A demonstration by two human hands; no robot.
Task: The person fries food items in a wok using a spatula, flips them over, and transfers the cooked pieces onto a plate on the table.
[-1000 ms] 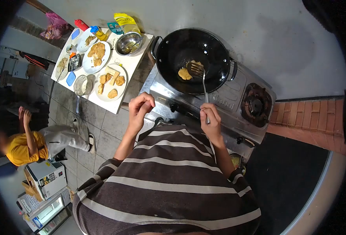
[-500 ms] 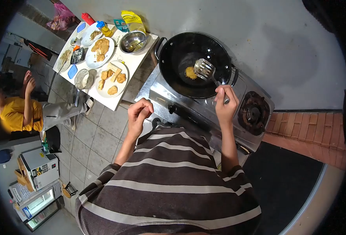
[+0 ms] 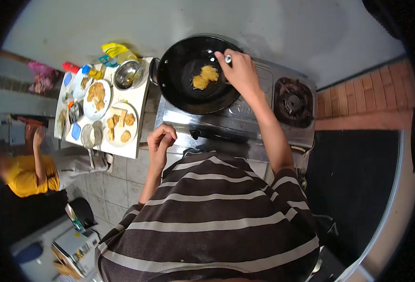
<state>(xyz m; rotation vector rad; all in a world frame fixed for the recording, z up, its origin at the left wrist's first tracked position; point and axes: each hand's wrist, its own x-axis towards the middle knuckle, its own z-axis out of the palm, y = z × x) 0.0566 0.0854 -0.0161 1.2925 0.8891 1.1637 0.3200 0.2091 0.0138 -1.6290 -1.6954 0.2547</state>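
My right hand is closed on the handle of the metal spatula, over the right side of the black wok. The spatula's blade is hidden behind the hand. Two golden pieces of food lie touching in the middle of the wok. My left hand hangs in front of the stove, its fingers curled together; whether anything is inside them I cannot make out. The wok stands on the left side of the metal stove.
At left, a white table holds plates of fried food, a metal bowl, bottles and a sieve. A bare burner is right of the wok. A person in yellow is at far left.
My right hand has moved up and over the wok's right side with the spatula. Two food pieces now show in the wok. The view has turned, and my left hand stays curled.
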